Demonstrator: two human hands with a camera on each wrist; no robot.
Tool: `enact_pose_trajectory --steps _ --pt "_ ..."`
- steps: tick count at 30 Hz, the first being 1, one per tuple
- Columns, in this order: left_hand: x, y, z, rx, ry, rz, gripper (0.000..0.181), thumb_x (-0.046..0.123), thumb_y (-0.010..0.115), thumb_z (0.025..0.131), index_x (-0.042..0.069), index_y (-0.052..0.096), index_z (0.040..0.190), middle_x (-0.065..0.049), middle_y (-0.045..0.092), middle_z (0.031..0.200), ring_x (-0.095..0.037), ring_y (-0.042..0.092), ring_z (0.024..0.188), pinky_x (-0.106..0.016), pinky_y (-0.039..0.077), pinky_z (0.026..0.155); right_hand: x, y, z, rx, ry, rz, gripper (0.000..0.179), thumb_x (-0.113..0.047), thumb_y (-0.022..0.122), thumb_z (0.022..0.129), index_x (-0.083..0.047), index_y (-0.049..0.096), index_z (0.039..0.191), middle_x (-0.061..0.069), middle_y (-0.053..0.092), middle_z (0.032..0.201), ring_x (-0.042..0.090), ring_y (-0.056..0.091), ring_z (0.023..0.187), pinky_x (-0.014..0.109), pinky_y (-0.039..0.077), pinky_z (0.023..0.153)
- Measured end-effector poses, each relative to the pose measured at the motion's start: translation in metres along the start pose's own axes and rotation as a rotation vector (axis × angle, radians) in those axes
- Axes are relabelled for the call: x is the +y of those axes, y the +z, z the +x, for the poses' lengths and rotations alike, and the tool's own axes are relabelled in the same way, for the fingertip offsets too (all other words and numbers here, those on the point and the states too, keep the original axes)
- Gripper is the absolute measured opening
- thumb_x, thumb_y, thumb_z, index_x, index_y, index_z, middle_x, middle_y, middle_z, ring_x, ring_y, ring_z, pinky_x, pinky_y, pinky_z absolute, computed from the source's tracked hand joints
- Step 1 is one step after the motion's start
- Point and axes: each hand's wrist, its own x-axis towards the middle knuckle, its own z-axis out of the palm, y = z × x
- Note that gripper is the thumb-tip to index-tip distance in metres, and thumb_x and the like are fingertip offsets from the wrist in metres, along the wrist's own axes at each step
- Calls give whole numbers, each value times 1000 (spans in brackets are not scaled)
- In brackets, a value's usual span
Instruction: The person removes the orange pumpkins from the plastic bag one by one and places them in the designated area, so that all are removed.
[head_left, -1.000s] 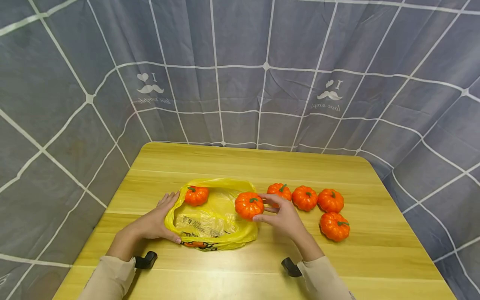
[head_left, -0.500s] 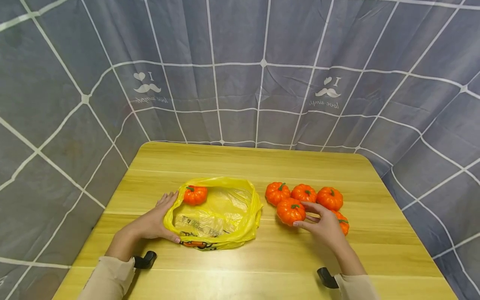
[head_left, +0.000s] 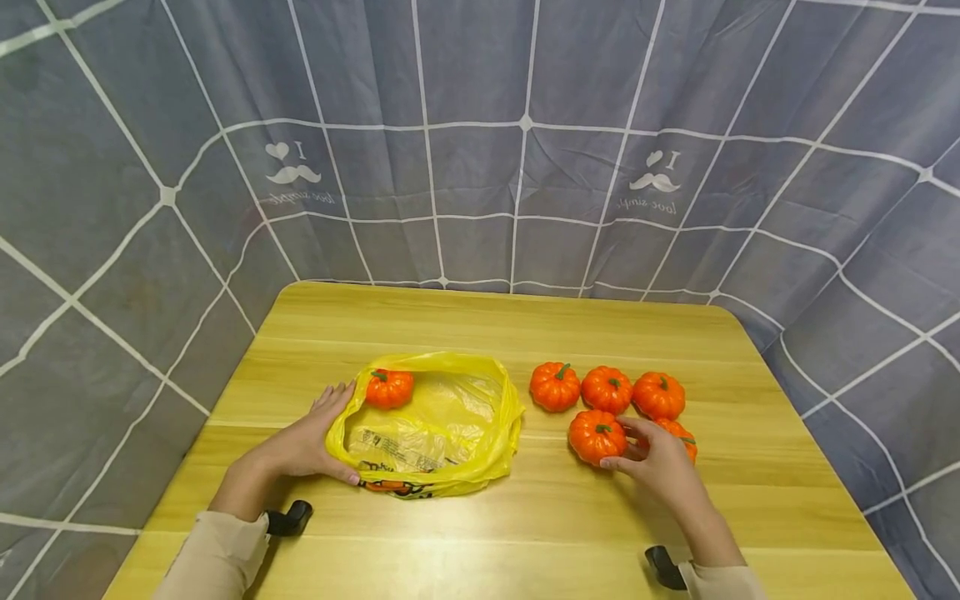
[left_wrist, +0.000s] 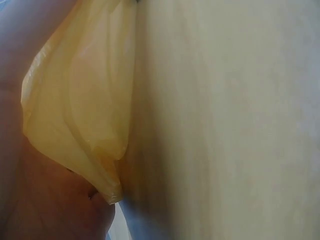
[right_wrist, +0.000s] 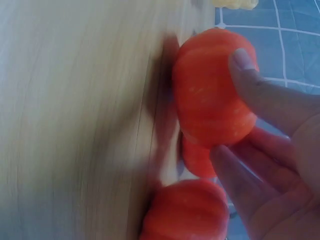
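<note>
In the head view a yellow plastic bag (head_left: 457, 479) lies with its mouth wide, one small orange pumpkin (head_left: 389, 388) inside at its left. My left hand (head_left: 300, 437) rests against the bag's left side, thumb and fingers spread along it. In the left wrist view the thin yellow plastic (left_wrist: 95, 90) lies against the palm. My right hand (head_left: 660, 467) grips another orange pumpkin (head_left: 596, 437) between thumb and fingers, in front of the back row. The right wrist view shows the thumb on this pumpkin (right_wrist: 212, 90), close to the tabletop.
Three pumpkins stand in a back row: left (head_left: 555, 386), middle (head_left: 607, 389) and right (head_left: 659, 395). One more pumpkin (head_left: 684, 442) is partly hidden behind my right hand. All rest on a wooden table (head_left: 465, 550). A grey checked curtain (head_left: 480, 175) surrounds its far sides.
My right hand has carried the pumpkin from over the bag's right rim rightward to just in front of the back row. My left hand has stayed at the bag.
</note>
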Motion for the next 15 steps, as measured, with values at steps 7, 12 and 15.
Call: enact_pose_trajectory --steps 7,12,15 --pt "0 0 0 2 2 -8 145 46 96 60 1 3 161 -33 -3 162 -51 -11 147 -75 3 109 3 -1 -2 9 16 -23 68 -19 92 73 5 63 129 25 65 125 38 67 108 47 54 90" --pt "0 0 1 4 -5 -1 145 47 96 60 2 3 161 -32 -3 162 -50 -11 148 -74 3 110 5 0 -2 27 4 -73 69 -20 92 73 7 62 129 26 65 125 39 65 110 51 52 93" --pt "0 0 1 6 -1 -2 145 46 96 59 2 3 161 -33 -3 162 -50 -10 148 -74 2 110 4 0 -3 42 -6 -102 71 -19 92 73 8 60 131 29 63 126 44 62 113 55 49 95"
